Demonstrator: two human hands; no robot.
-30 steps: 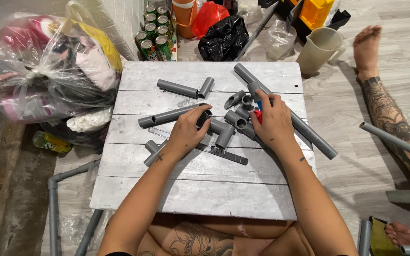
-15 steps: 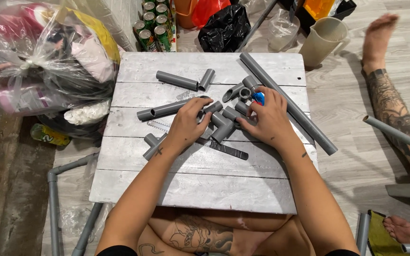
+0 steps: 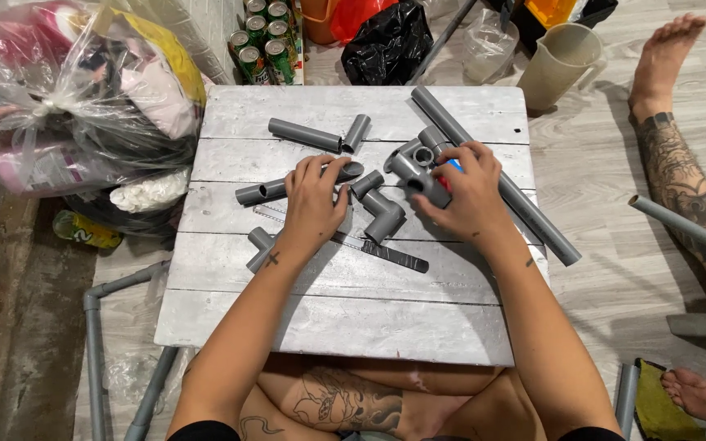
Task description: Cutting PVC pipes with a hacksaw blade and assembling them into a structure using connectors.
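My left hand [image 3: 314, 202] lies over a medium grey pipe piece [image 3: 261, 192] on the white plank table [image 3: 328, 318], fingers curled across it. My right hand [image 3: 469, 196] grips a grey tee fitting [image 3: 413, 171] just above the table. A small red and blue object [image 3: 453, 166] peeks out beside its fingers. Between my hands lies a grey elbow fitting [image 3: 383, 215]. A long grey pipe [image 3: 537, 224] runs diagonally under my right wrist. More fittings [image 3: 428, 145] cluster beyond the tee.
Two short pipes [image 3: 304, 135] lie at the table's far side, with a dark saw blade [image 3: 387, 254] and a small fitting [image 3: 258, 247] nearer me. A full plastic bag [image 3: 67, 98], green cans [image 3: 259, 45] and a jug [image 3: 557, 61] surround the table. Another person's tattooed leg [image 3: 680, 171] rests at right.
My left hand left the fittings in the middle and shifted left onto the medium pipe. My right hand picked the tee fitting out of the cluster and raised it.
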